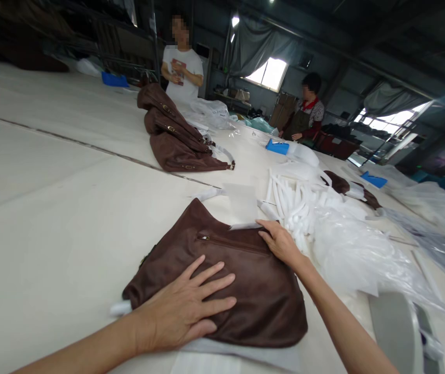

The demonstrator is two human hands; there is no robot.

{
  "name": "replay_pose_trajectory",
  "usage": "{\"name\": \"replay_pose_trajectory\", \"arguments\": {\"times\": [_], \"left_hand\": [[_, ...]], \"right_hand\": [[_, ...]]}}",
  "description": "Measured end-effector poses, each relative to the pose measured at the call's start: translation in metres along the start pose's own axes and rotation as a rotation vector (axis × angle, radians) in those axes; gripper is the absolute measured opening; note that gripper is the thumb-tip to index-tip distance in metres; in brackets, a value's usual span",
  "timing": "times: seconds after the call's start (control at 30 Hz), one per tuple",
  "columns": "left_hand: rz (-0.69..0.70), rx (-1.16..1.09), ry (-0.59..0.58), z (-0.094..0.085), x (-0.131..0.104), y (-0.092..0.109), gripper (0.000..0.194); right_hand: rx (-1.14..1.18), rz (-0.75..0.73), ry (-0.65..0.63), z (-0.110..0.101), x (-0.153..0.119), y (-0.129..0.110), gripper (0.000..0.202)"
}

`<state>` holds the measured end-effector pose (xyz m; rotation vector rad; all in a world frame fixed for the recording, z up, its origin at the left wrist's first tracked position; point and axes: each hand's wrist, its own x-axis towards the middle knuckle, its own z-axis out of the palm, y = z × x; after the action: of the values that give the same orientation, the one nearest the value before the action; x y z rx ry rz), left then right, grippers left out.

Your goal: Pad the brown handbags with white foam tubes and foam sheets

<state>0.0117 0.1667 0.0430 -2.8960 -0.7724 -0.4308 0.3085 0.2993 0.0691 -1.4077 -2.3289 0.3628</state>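
Note:
A dark brown bag (246, 280) lies flat on the pale table (70, 234), its zip near the upper edge. Across its lower left part my left hand (191, 306) rests palm down with the fingers spread. At the bag's upper right edge is my right hand (280, 241), its thumb and fingers bent over the edge beside a sheet of thin white paper (241, 202); whether it pinches anything is too small to tell. White wrapping (121, 308) sticks out at the bag's left corner, and more white sheet shows under its lower edge.
Several brown bags (179, 135) lie stacked farther back. On the right are white foam strips (292, 202), clear plastic bags (355, 249) and a grey tape dispenser-like object (394, 332). Blue holders (277, 146) stand along the table. Two people (183, 65) are across it.

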Motion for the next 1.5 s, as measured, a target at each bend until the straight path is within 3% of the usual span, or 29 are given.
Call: {"name": "replay_pose_trajectory", "arguments": {"times": [0.17, 0.33, 0.4, 0.57, 0.7, 0.8, 0.93, 1.1, 1.27, 1.37, 1.5], "left_hand": [[-0.012, 0.006, -0.037, -0.001, -0.001, 0.000, 0.072], [-0.001, 0.053, 0.029, -0.005, 0.000, 0.001, 0.075], [0.017, 0.122, 0.059, -0.006, 0.001, 0.001, 0.074], [0.107, 0.338, 0.133, 0.006, 0.003, -0.008, 0.065], [0.173, 0.415, 0.175, 0.021, 0.001, -0.017, 0.055], [0.178, 0.394, 0.153, 0.025, -0.001, -0.019, 0.062], [0.158, 0.326, 0.098, 0.019, 0.000, -0.015, 0.082], [0.072, 0.230, 0.026, 0.002, 0.002, -0.005, 0.076], [0.020, 0.102, -0.042, -0.002, 0.001, 0.000, 0.073], [0.006, 0.039, -0.051, 0.000, 0.000, 0.000, 0.068], [-0.048, -0.052, -0.065, 0.001, 0.002, 0.003, 0.060]], "right_hand": [[-0.178, -0.011, -0.190, 0.016, 0.047, -0.014, 0.022], [-0.130, 0.053, -0.233, 0.033, 0.077, -0.018, 0.013], [-0.079, 0.119, -0.178, 0.035, 0.078, -0.013, 0.015], [0.003, 0.467, 0.160, 0.038, 0.079, 0.002, 0.033], [0.203, 0.680, 0.213, 0.041, 0.094, 0.011, 0.046], [0.406, 0.721, 0.232, 0.041, 0.106, 0.014, 0.041], [0.701, 0.570, 0.201, 0.035, 0.106, 0.007, 0.024], [0.828, 0.288, 0.120, 0.019, 0.068, -0.015, 0.029], [0.535, -0.145, 0.025, 0.013, 0.007, -0.030, 0.033], [0.272, -0.407, -0.104, 0.013, -0.022, -0.034, 0.047], [-0.059, -0.485, -0.234, 0.012, -0.048, -0.042, 0.072]]}}
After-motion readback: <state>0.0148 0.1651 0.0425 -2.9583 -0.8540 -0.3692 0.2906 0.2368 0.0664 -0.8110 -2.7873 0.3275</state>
